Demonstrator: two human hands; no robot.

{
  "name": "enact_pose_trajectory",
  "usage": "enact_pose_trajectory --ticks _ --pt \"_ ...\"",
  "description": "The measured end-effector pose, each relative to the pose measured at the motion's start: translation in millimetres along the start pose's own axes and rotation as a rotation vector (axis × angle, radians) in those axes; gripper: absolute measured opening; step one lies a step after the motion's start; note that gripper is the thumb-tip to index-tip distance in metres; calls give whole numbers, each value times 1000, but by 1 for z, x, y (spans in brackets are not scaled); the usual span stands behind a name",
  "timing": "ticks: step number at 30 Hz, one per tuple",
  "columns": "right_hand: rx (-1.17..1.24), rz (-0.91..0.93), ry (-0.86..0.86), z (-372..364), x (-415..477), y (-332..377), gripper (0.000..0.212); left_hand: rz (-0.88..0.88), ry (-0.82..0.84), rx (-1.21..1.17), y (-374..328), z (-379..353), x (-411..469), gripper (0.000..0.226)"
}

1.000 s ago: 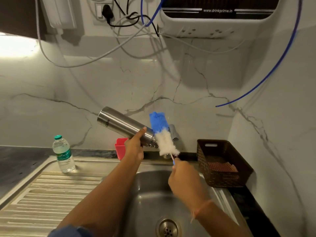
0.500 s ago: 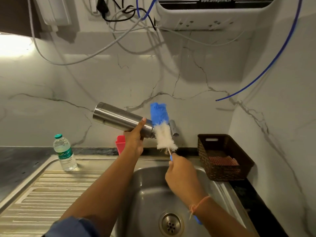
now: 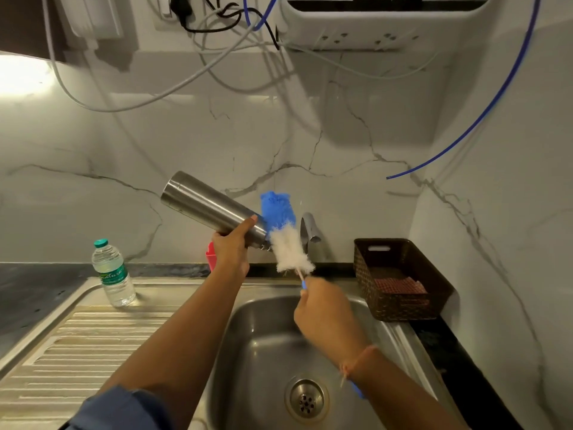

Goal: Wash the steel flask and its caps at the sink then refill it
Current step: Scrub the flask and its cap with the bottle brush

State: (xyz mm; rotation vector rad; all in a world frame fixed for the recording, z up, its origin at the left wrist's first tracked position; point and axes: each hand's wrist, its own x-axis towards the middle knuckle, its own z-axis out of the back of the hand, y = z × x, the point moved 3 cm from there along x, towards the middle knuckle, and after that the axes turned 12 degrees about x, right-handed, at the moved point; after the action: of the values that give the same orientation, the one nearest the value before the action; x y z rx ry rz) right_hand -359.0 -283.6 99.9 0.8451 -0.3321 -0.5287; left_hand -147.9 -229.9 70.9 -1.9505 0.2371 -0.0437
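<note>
- While curling the left hand [image 3: 231, 254] round the steel flask [image 3: 203, 206] near its mouth, holding it above the sink's [image 3: 257, 330] back rim.
- Slanted: base up-left, mouth down-right beside the brush [image 3: 286, 240].
- With right hand [image 3: 325, 311] clamped on the brush handle.

Steel flask [image 3: 207, 206] tilted, mouth down-right, above sink basin [image 3: 263, 336], uncapped.

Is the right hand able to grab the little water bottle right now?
Probably not. The right hand grips the brush by its handle, and the water bottle stands far off on the drainboard, past the left arm, which crosses between them holding the flask. The brush would need putting down first.
</note>
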Motion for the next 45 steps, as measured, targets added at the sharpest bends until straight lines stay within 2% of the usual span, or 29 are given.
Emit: enact_pose_trajectory --ticks 5,7,9,12,15,20,22,24,27,35,41,45 --pt "124 -60 -49 14 34 -6 24 17 153 20 9 0 -6 74" --pt "113 -44 -11 8 26 -8 17 10 124 86 9 3 -3 71" --pt "84 -13 24 -6 11 -11 27 -7 77 146 6 8 2 65" --pt "56 -15 18 -14 7 -14 28 -10 75 187 2 9 3 59" --pt "146 -22 32 -3 33 -22 14 -10 166 185 0 5 -1 51" --pt "508 -158 114 8 48 -46 18 38 325 17 -7 -5 -11 42" --pt "604 -204 131 -4 40 -51 18 72 344 -108 -8 -12 -15 51" --pt "661 -208 110 -19 30 -51 20 71 320 -169 -6 -15 -14 66" --pt "772 -241 57 -29 24 -47 21 3 244 -106 -4 -13 -11 70" --pt "1047 -463 202 -17 17 -31 18 -143 37 161 4 -7 -15 77" --pt "1149 -566 201 -6 39 -19 21 -190 108 218 4 -17 -21 75" --pt "1122 -582 220 2 36 -18 19 -181 15 285 2 -12 -18 79"
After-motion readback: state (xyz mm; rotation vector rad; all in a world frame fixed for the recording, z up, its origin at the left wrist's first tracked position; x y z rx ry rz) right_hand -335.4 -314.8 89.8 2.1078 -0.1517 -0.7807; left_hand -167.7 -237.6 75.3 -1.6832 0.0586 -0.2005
